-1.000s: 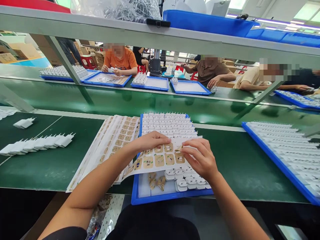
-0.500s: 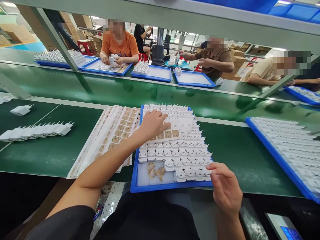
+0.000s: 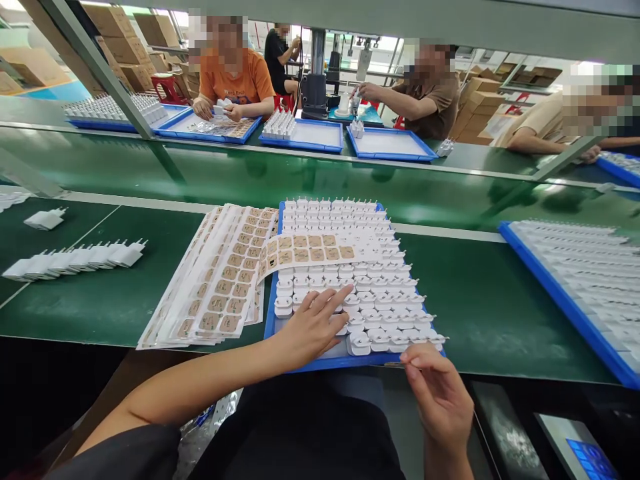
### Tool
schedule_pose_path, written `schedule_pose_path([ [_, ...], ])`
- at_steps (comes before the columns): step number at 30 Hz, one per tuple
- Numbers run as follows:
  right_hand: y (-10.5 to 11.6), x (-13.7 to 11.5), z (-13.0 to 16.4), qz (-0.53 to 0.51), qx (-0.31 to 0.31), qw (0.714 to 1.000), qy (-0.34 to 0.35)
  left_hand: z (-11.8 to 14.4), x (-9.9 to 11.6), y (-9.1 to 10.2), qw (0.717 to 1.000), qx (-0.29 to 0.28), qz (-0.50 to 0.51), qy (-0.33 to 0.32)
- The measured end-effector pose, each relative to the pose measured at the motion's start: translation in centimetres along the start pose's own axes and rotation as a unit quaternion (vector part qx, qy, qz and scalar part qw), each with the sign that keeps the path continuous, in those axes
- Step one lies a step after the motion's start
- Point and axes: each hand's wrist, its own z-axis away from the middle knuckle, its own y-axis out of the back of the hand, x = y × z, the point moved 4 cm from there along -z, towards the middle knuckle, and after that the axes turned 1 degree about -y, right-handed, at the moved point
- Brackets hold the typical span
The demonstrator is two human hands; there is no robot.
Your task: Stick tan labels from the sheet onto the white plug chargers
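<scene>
A blue-rimmed tray [image 3: 320,365] in front of me holds rows of white plug adapters [image 3: 380,317], their pins pointing up. My left hand [image 3: 313,327] is over the tray's front left part, fingers stretched out across the adapters and holding nothing I can see. Near the front right corner, my right hand [image 3: 443,393] has thumb and forefinger pinched together; what is between them, if anything, is too small to make out. A sheet of tan stickers [image 3: 310,253] lies across the adapters, partly peeled off at its right end. My left hand covers the tray's front left corner area.
Stacked sticker sheets [image 3: 220,280] lie left of the tray. Farther left, a slanted row of white adapters [image 3: 75,260] rests on the green belt [image 3: 450,287]. Another full blue tray [image 3: 565,300] stands at right. Across the line, co-workers sit behind trays [image 3: 305,137].
My left hand has come off the sticker sheet and moved toward me, down over the front adapters. My right hand has shifted slightly left and down, still pinched.
</scene>
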Motion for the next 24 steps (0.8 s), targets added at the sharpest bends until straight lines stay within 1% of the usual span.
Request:
schedule_pose_path([
  [2,-0.2,-0.1,0.3,-0.003,-0.011,1.0,-0.009,0.1,0.0,0.9,0.999,0.017,0.029,0.001],
  [5,-0.5,-0.3,0.7,-0.013,-0.027,0.999,-0.028,1.4,-0.3,3.4,0.99,0.065,0.126,0.022],
  [6,-0.6,-0.4,0.8,-0.021,-0.029,0.999,-0.033,2.1,-0.5,4.2,0.979,0.09,0.177,0.044],
  [7,-0.8,-0.5,0.9,-0.032,-0.031,0.998,-0.037,2.9,-0.9,4.8,0.962,0.117,0.236,0.074],
  [8,-1.1,-0.6,0.9,-0.043,-0.035,0.998,-0.038,3.7,-1.2,5.1,0.936,0.146,0.301,0.11],
  [9,-1.5,-0.7,0.9,-0.053,-0.043,0.997,-0.038,4.5,-1.6,5.1,0.901,0.175,0.367,0.151],
  [10,-2.1,-0.9,0.7,-0.063,-0.055,0.996,-0.038,5.3,-1.8,4.7,0.857,0.205,0.433,0.191],
  [12,-3.7,-1.4,0.4,-0.09,-0.092,0.991,-0.035,6.8,-1.9,3.4,0.747,0.258,0.552,0.267],
  [14,-5.7,-2.1,-0.1,-0.131,-0.133,0.982,-0.031,7.7,-1.4,1.7,0.634,0.291,0.638,0.326],
  [15,-6.8,-2.5,-0.2,-0.153,-0.153,0.976,-0.031,7.9,-1.1,0.9,0.59,0.298,0.667,0.345],
  [16,-7.9,-2.9,-0.4,-0.175,-0.17,0.969,-0.031,8.1,-0.6,0.3,0.558,0.3,0.688,0.356],
  [17,-8.9,-3.2,-0.5,-0.194,-0.183,0.963,-0.033,8.1,-0.2,-0.1,0.537,0.299,0.702,0.358],
  [18,-9.7,-3.4,-0.6,-0.209,-0.192,0.958,-0.038,8.2,0.1,-0.3,0.529,0.298,0.712,0.354],
  [19,-10.5,-3.6,-0.6,-0.222,-0.197,0.954,-0.044,8.2,0.3,-0.3,0.531,0.295,0.716,0.345],
  [20,-11.0,-3.7,-0.7,-0.233,-0.199,0.95,-0.052,8.3,0.5,-0.3,0.544,0.286,0.714,0.334],
  [21,-11.5,-3.6,-0.8,-0.242,-0.198,0.948,-0.063,8.4,0.6,-0.1,0.566,0.274,0.707,0.324],
  [22,-11.8,-3.5,-0.9,-0.249,-0.196,0.946,-0.073,8.5,0.6,0.0,0.594,0.26,0.693,0.316],
  [24,-12.0,-3.3,-1.0,-0.258,-0.19,0.942,-0.094,8.8,0.4,0.4,0.666,0.227,0.643,0.302],
])
